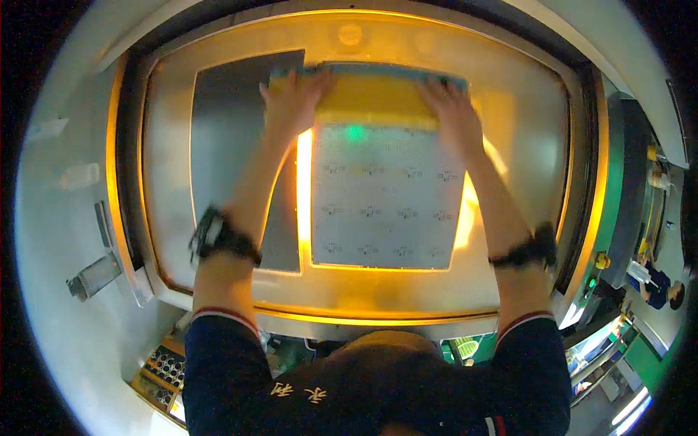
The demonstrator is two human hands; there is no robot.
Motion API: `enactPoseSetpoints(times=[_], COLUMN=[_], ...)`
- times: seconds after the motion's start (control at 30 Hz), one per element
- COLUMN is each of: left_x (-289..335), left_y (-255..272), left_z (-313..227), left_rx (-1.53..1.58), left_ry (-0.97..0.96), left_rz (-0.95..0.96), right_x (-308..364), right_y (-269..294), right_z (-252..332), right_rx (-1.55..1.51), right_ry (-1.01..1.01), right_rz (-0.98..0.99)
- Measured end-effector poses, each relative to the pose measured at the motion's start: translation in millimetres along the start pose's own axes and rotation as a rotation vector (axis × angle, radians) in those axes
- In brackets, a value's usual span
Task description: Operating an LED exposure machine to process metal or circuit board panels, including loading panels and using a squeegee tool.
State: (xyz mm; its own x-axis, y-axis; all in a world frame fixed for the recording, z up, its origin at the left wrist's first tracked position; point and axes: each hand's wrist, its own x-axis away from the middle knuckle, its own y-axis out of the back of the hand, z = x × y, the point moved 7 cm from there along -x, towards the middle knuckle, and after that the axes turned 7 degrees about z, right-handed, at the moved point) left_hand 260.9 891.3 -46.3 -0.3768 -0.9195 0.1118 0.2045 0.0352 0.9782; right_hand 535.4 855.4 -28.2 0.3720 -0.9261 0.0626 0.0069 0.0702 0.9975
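A wide yellow strip [374, 100] with a blue-green far edge spans the top of a pale panel [385, 200] printed with rows of small dark marks. My left hand [298, 105] lies over the strip's left end, fingers spread and thumb out to the side. At its right end, my right hand [452, 116] rests with fingers stretched forward and apart. Both hands and the strip are blurred, so how firmly they touch cannot be made out. A green light spot falls on the panel just below the strip. Each wrist wears a dark band.
A metal-coloured surface [523, 240] with bright yellow-lit edges surrounds the panel, inside a raised dark rim. Left of the panel is a dark grey area [225, 138]. A grey cylindrical object [94, 276] is at far left. Another person [658, 287] is at far right.
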Motion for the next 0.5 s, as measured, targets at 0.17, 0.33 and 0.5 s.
enactPoseSetpoints(times=[0.17, 0.33, 0.5], left_x=[-142, -91, 129], left_y=[-8, 33, -4], left_z=[101, 23, -24], left_rx=[0.168, 0.025, 0.075], left_ry=[0.029, -0.001, -0.107], left_rz=[0.218, 0.075, 0.163], right_x=[-149, -82, 113], right_y=[6, -12, -13], right_z=[-37, -58, 57], right_rx=[-0.061, 0.193, -0.144], right_ry=[-0.035, -0.056, 0.038], right_rz=[-0.033, -0.166, 0.150])
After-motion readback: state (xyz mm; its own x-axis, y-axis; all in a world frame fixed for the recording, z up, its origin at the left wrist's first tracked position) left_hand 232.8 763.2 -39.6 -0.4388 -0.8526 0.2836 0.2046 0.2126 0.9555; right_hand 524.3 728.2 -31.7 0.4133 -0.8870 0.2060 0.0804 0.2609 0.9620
